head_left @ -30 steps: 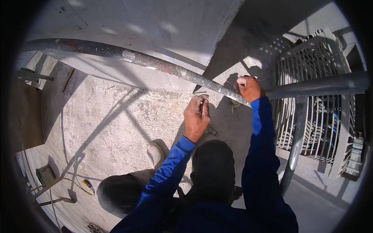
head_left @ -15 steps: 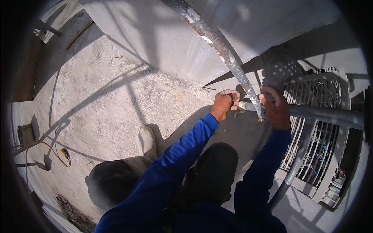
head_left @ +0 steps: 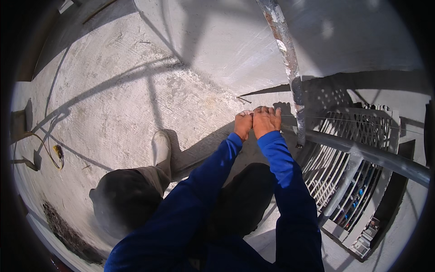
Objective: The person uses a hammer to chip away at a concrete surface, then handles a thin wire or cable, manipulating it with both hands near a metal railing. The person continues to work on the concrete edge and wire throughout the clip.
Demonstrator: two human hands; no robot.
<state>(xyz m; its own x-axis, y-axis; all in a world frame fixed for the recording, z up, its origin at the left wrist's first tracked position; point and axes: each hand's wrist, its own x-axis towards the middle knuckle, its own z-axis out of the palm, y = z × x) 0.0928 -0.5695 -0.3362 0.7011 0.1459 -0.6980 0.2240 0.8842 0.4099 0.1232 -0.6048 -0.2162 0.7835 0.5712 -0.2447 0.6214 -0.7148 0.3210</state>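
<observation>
Side by side and touching, my left hand [head_left: 243,124] and my right hand [head_left: 266,121] are both closed in front of me, over a shaded patch of floor. A thin pale line [head_left: 326,118], string or wire, runs taut from my right hand's fingers off to the right, past the peeling metal pipe [head_left: 290,59]. Whatever my left fingers grip is hidden; their tips look whitish. Just right of my right hand, the pipe's lower end comes down beside a horizontal grey pipe [head_left: 376,154].
A white slatted grille [head_left: 326,172] lies under the grey pipes at right. Behind my hands rises a pale wall [head_left: 235,50]. My light boot [head_left: 161,147] rests on the rough concrete floor [head_left: 113,104]. At left lies a cable with a yellow end [head_left: 58,150].
My right hand has moved left, away from the pipes, and now meets my left hand. My left hand has shifted left too. The view has turned slightly, moving the pipes and grille within it.
</observation>
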